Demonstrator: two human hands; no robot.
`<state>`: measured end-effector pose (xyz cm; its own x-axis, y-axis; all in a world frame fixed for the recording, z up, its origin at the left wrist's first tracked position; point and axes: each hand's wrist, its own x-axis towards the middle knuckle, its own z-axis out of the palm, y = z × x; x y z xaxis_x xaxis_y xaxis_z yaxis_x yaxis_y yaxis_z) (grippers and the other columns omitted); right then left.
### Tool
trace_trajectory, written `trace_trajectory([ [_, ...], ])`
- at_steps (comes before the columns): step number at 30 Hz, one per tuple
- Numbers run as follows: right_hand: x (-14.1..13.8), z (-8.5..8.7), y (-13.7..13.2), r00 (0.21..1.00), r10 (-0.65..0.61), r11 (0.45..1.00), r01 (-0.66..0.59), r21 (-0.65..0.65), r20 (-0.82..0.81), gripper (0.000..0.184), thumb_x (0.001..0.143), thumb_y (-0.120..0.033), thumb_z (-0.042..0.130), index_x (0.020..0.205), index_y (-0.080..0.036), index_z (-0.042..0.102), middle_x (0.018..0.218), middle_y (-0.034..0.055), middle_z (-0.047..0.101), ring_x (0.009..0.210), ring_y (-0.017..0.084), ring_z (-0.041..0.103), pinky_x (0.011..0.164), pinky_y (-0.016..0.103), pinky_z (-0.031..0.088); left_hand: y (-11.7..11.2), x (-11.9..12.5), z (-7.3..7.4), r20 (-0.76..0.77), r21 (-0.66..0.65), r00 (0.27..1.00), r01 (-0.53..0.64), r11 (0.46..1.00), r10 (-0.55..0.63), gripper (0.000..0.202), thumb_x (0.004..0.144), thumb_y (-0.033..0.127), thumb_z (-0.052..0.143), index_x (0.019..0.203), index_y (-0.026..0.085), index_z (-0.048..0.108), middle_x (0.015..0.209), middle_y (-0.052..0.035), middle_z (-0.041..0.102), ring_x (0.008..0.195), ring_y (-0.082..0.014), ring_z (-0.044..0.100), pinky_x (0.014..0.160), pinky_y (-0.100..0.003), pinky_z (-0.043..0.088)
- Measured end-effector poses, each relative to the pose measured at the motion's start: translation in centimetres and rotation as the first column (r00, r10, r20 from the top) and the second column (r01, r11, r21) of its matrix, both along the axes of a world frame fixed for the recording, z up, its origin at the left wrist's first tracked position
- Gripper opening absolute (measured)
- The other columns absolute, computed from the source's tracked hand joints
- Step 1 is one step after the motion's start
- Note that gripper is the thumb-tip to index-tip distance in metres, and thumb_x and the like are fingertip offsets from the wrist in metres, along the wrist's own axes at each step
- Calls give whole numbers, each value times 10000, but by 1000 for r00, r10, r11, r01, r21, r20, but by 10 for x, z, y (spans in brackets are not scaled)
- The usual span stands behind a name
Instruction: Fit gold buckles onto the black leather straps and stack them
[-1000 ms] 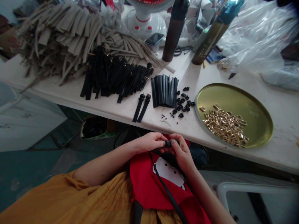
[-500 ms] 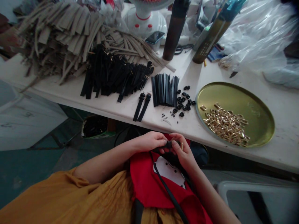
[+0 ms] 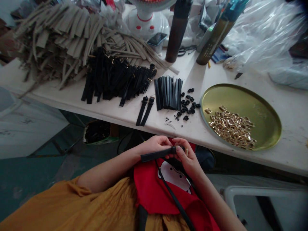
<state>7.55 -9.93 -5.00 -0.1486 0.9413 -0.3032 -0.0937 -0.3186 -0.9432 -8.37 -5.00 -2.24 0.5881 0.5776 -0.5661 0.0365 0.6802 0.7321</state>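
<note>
Both my hands are close together over my lap, just below the table edge. A black strap runs between them, its flat free end pointing left across my left hand. The curled fingers of my left hand are at the strap's middle, partly hidden behind it. My right hand pinches the strap's other end between thumb and fingers. A gold buckle shows at that end, by the right fingers. On the table ahead lie two finished-looking buckled straps, a row of black strips and several small black loops.
An oval gold tray holds a heap of gold buckles at right. Piles of black straps and grey-beige strips cover the left. Bottles, a phone, a fan and plastic bags stand behind.
The strap's free end has come into view, now stretching left over my left hand. My left thumb has shifted off the loop area; the right hand keeps its pinch.
</note>
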Motion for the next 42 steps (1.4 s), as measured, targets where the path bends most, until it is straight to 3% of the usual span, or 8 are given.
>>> trace_trajectory([
  [4, -8, 1, 1, 987, -134, 990, 130, 53, 88, 236, 829, -381, 476, 1002, -226, 515, 604, -56, 405, 499, 89, 389, 454, 207, 334, -5, 5, -4, 3, -10, 996, -90, 996, 90, 291, 660, 375, 667, 713, 120, 537, 613, -3, 617, 506, -73, 555, 505, -185, 409],
  [10, -20, 5, 3, 942, -304, 950, 289, 115, 140, 247, 837, -395, 454, 1002, -218, 507, 556, -71, 388, 484, 89, 379, 464, 209, 337, -14, 10, -9, 130, -367, 959, -190, 911, 252, 103, 760, 214, 596, 744, 112, 586, 605, 13, 588, 480, -29, 515, 495, -148, 377],
  [14, -21, 6, 3, 920, -348, 936, 330, 126, 181, 237, 843, -390, 445, 1003, -226, 508, 616, -58, 446, 535, 92, 427, 512, 215, 368, -15, 12, -8, 149, -485, 928, -232, 843, 341, 30, 756, 112, 586, 746, 86, 599, 662, -15, 615, 544, -41, 554, 545, -154, 410],
  [17, -24, 3, 1, 908, -374, 926, 355, 128, 188, 219, 842, -389, 447, 973, -226, 509, 648, -52, 464, 557, 92, 445, 535, 218, 381, -17, 15, -11, 135, -453, 935, -238, 859, 329, 34, 734, 113, 606, 729, 86, 585, 632, -6, 608, 509, -37, 538, 527, -155, 406],
  [23, -22, 1, -1, 958, -267, 964, 264, 39, 104, 223, 842, -397, 444, 967, -219, 493, 547, -74, 371, 469, 87, 357, 439, 203, 297, -14, 6, -14, 56, -106, 983, -169, 980, 176, 201, 670, 257, 676, 705, 122, 531, 627, 9, 612, 504, -55, 548, 532, -180, 422],
  [30, -13, 2, -1, 991, -131, 991, 131, 15, 13, 238, 838, -389, 452, 977, -203, 506, 547, -68, 368, 456, 86, 324, 424, 212, 251, -4, -6, -14, 28, 37, 995, -93, 995, 92, 255, 679, 319, 655, 806, 122, 556, 677, -19, 633, 541, -79, 577, 498, -174, 384],
  [37, -14, 2, -4, 994, -71, 995, 65, 75, 83, 237, 826, -385, 470, 992, -225, 525, 640, -39, 455, 505, 96, 375, 461, 221, 302, -10, -3, -13, -29, 75, 994, -98, 992, 101, 231, 696, 332, 627, 737, 128, 528, 599, 16, 588, 505, -65, 539, 491, -172, 386],
  [42, -17, 3, -2, 962, -199, 977, 179, 118, 188, 248, 837, -392, 445, 1004, -225, 521, 604, -49, 423, 506, 102, 388, 477, 229, 323, -16, 1, -8, 126, -179, 968, -191, 965, 215, 263, 656, 303, 677, 789, 130, 530, 654, 8, 601, 530, -48, 548, 522, -161, 411],
])
